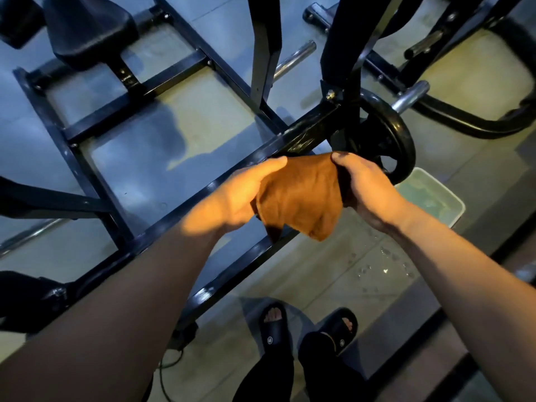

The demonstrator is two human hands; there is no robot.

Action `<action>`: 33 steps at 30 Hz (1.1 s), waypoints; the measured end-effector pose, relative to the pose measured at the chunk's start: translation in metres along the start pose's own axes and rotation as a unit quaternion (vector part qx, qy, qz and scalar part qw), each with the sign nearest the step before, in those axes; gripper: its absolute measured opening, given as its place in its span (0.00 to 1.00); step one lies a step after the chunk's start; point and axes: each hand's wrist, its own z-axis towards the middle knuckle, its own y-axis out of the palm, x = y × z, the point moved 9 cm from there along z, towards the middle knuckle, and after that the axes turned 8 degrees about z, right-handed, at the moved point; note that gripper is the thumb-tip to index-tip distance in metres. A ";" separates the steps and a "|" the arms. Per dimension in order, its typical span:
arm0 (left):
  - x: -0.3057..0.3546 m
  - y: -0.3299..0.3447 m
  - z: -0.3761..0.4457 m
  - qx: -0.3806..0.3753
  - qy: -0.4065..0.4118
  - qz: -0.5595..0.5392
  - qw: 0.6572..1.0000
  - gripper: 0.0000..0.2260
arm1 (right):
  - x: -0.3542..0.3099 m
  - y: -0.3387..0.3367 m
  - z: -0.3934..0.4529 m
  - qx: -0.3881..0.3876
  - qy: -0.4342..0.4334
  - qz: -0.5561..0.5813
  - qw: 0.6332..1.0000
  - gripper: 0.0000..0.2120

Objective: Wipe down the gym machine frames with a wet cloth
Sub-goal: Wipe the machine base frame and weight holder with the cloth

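Note:
An orange-brown cloth (301, 198) hangs stretched between both my hands, above a long black frame bar (185, 210) of the gym machine that runs diagonally from lower left to upper right. My left hand (235, 198) grips the cloth's left edge, thumb laid along the top. My right hand (362, 187) grips its right edge with curled fingers. The cloth's lower corner dangles in front of the bar. I cannot tell whether the cloth touches the bar.
A black weight plate (388, 146) sits on a chrome peg just beyond my right hand. A white tub of water (455, 216) stands on the floor to the right, with water drops (385, 265) nearby. My feet in black slides (272, 326) stand below. Black seat pad (87, 27) at upper left.

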 end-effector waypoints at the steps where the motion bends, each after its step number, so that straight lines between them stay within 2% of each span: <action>1: -0.002 0.001 -0.002 -0.018 -0.017 -0.025 0.999 0.12 | 0.012 0.009 0.000 -0.042 0.048 0.019 0.998 0.15; 3: -0.010 -0.005 -0.003 -0.026 -0.037 -0.049 0.998 0.12 | 0.030 0.023 -0.005 -0.117 0.113 0.024 0.986 0.18; 5: -0.022 -0.018 -0.004 -0.008 -0.047 -0.047 0.998 0.15 | 0.042 0.019 -0.002 -0.099 0.133 0.057 0.985 0.27; 7: -0.033 -0.037 -0.002 0.045 -0.051 -0.030 0.997 0.16 | 0.043 0.012 0.003 -0.061 0.106 0.055 0.991 0.34; 9: -0.038 -0.050 -0.003 0.094 -0.044 0.038 0.994 0.13 | 0.033 0.014 0.006 -0.065 0.026 -0.049 0.996 0.30; 11: -0.038 -0.058 -0.006 0.136 -0.030 0.148 0.979 0.11 | 0.022 0.020 0.006 -0.072 -0.072 -0.229 0.968 0.24; 13: -0.037 -0.067 -0.009 0.195 -0.024 0.204 0.959 0.13 | 0.023 0.026 0.006 -0.071 -0.109 -0.314 0.941 0.21; 15: -0.040 -0.075 -0.015 0.257 -0.053 0.162 0.951 0.22 | 0.025 0.026 0.009 -0.026 -0.107 -0.268 0.957 0.18; 16: -0.045 -0.075 -0.016 0.254 -0.061 0.110 0.959 0.28 | 0.027 0.023 0.011 0.007 -0.086 -0.196 0.977 0.16; 17: -0.049 -0.073 -0.014 0.232 -0.058 0.068 0.969 0.32 | 0.031 0.023 0.012 0.026 -0.052 -0.103 0.993 0.16; 19: -0.049 -0.060 -0.010 0.160 -0.041 0.074 0.984 0.38 | 0.043 0.033 0.010 0.001 0.032 0.049 0.998 0.21; 21: -0.048 -0.047 -0.009 0.073 -0.017 0.133 0.988 0.41 | 0.050 0.045 0.006 -0.060 0.080 0.066 0.993 0.31; 22: -0.047 -0.043 -0.009 0.041 -0.009 0.167 0.985 0.39 | 0.052 0.048 0.004 -0.087 0.083 0.019 0.993 0.35; 24: -0.044 -0.034 -0.009 -0.003 0.010 0.247 0.969 0.26 | 0.057 0.050 0.005 -0.118 0.071 -0.147 0.980 0.38; 26: -0.046 -0.027 -0.006 -0.021 0.004 0.341 0.940 0.12 | 0.056 0.051 0.007 -0.126 0.038 -0.340 0.931 0.37; 28: -0.049 -0.025 -0.003 -0.012 -0.010 0.394 0.919 0.07 | 0.052 0.051 0.011 -0.118 -0.029 -0.490 0.863 0.32; 30: -0.055 -0.032 0.000 0.016 -0.021 0.401 0.916 0.05 | 0.046 0.051 0.012 -0.111 -0.087 -0.546 0.826 0.20; 32: -0.059 -0.038 0.002 0.047 -0.030 0.393 0.918 0.04 | 0.039 0.048 0.015 -0.108 -0.131 -0.567 0.806 0.09; 33: -0.057 -0.041 0.001 0.070 -0.037 0.385 0.919 0.04 | 0.034 0.043 0.017 -0.101 -0.145 -0.566 0.806 0.07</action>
